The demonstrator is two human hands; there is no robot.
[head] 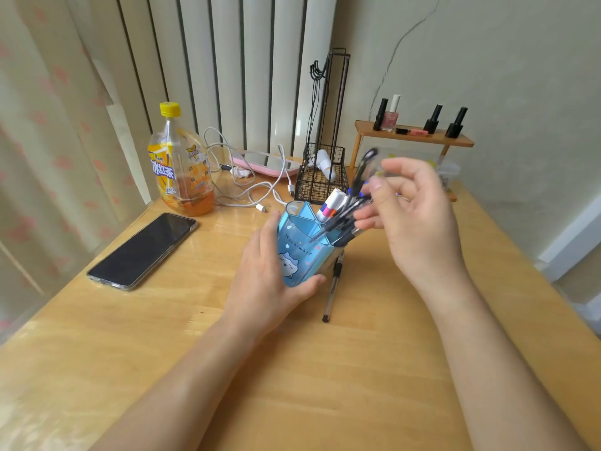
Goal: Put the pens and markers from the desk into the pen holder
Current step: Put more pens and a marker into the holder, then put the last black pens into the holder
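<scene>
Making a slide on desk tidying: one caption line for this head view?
Left hand steadies the blue pen holder as the right hand adds pens; one pen remains on the desk.

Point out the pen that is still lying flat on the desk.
The dark-tipped pen lying on the desk, just right of the blue pen holder. The other pens stand tilted inside the holder.
</scene>
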